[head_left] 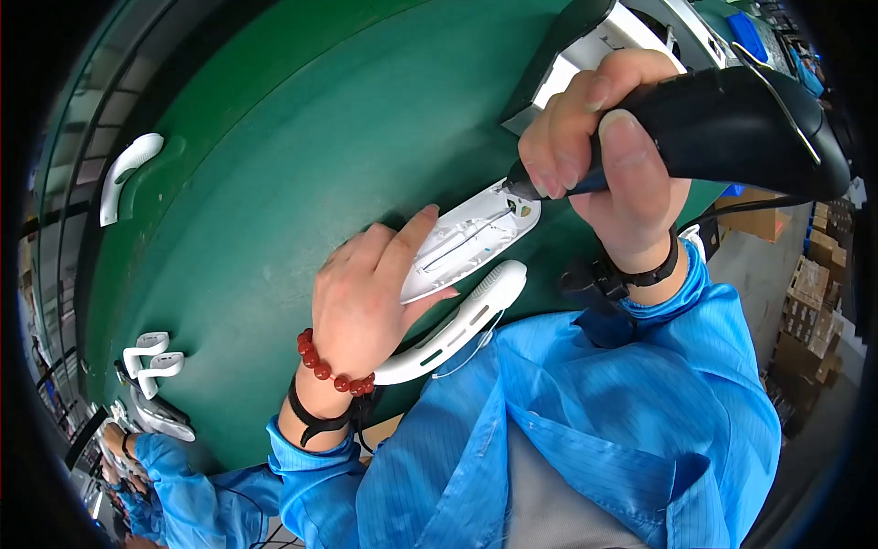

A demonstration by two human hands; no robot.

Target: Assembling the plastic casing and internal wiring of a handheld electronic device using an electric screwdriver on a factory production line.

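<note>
My right hand (617,146) is wrapped round a black electric screwdriver (741,128), held nearly level. Its tip meets the upper right end of a long white plastic shell (471,233). Inside the shell, which lies open side up, a thin wire and small parts show; any screw at the tip is too small to tell. My left hand (361,284) steadies the shell's other end, fingers over the far edge and thumb along the near side. Just below lies a curved white plastic piece (448,334) with slots and a thin white cord, partly behind my left wrist.
A black and white box-shaped unit (594,50) stands at the upper right of the green table (283,174). White curved pieces (128,174) (151,361) lie at the left. A co-worker's blue sleeve (183,485) is at lower left. Cardboard boxes (814,274) stand beyond my right arm.
</note>
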